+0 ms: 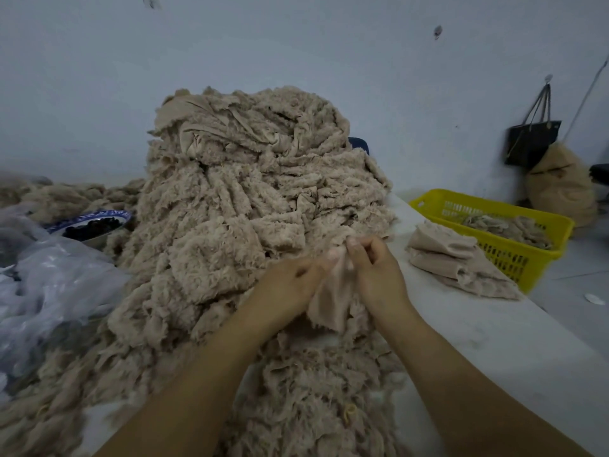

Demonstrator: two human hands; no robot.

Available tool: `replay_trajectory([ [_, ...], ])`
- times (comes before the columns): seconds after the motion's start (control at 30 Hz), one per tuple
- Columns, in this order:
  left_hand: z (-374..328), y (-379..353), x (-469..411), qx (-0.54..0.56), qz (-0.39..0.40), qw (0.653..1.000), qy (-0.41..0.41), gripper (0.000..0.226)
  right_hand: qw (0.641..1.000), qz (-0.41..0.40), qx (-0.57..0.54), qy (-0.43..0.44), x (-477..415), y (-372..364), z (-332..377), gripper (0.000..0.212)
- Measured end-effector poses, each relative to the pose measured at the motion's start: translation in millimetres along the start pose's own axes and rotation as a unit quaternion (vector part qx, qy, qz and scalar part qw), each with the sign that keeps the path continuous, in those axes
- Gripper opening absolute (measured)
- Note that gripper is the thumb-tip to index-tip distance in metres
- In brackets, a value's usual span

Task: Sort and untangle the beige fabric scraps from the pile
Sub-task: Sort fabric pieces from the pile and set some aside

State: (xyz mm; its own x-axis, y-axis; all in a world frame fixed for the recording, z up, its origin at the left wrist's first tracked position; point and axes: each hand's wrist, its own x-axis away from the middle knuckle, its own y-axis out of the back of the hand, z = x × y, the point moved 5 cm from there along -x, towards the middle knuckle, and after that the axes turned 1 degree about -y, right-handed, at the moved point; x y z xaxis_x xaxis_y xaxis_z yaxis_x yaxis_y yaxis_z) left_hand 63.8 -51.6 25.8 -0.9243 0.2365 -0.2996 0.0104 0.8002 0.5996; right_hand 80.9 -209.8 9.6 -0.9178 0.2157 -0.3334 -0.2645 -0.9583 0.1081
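A beige scrap point(329, 303) is pinched at its top edge by the left hand point(291, 285) and right hand point(379, 275), at the near foot of the pile point(250, 192). Seemingly light, limp and frayed, it is judged best taken by an edge and eased free.
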Motion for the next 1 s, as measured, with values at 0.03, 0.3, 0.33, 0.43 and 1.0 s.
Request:
replay_trajectory([
  [0.03, 3, -6, 1, -0.02, 0.024, 0.999, 0.021, 0.065, 1.0, 0.007, 0.001, 0.005, 2, -2, 2, 0.023],
  [0.3, 24, 12, 0, 0.3, -0.094, 0.931, 0.185, 0.026, 0.996, -0.04, 0.082, -0.015, -5, 14, -2, 0.029],
  [0.33, 25, 15, -1, 0.326, -0.102, 0.92, 0.192, 0.025, 0.995, -0.049, 0.077, -0.026, -6, 18, -5, 0.031],
  [0.43, 21, 17, -2, 0.327, -0.099, 0.923, 0.177, 0.025, 0.999, -0.021, 0.033, -0.026, -3, 13, -4, 0.041],
  [1.0, 23, 30, -1, 0.525, -0.203, 0.792, 0.234, 0.04, 0.984, 0.132, 0.118, 0.002, 8, -13, 2, 0.024],
])
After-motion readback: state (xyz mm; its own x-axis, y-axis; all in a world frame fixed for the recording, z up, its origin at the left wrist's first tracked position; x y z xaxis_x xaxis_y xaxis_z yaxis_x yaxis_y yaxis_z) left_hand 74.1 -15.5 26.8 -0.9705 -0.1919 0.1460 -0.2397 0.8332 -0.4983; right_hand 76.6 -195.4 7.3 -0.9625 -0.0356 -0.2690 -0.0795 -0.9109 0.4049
